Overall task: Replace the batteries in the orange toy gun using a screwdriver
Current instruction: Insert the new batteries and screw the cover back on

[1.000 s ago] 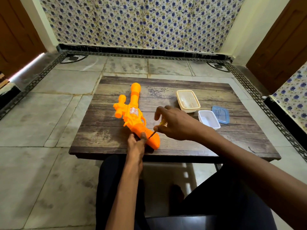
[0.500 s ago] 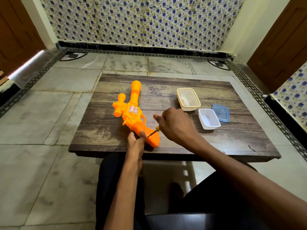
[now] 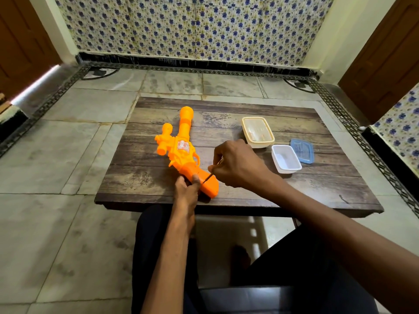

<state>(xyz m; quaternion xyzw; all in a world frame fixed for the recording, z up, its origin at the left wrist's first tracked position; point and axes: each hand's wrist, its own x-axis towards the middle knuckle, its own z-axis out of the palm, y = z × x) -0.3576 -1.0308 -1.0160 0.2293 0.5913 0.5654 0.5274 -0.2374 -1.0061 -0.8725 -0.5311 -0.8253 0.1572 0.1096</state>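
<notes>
Head view: left grip point(image 3: 187, 189) wrapped round handle of orange plastic toy gun point(image 3: 181, 150); right grip point(image 3: 238, 165) pinching thin screwdriver point(image 3: 208, 178), tip touching that handle.

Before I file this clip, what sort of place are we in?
Probably a room in a home rather than a workshop: a low wooden table stands on a stone-slab floor, the far wall carries a blue flower pattern, and wooden doors stand on either side.

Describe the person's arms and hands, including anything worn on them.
Both arms are bare as far as the frame shows, with no sleeves in view. The left hand and right hand wear no gloves, and no watch, bracelet or ring shows.
</notes>
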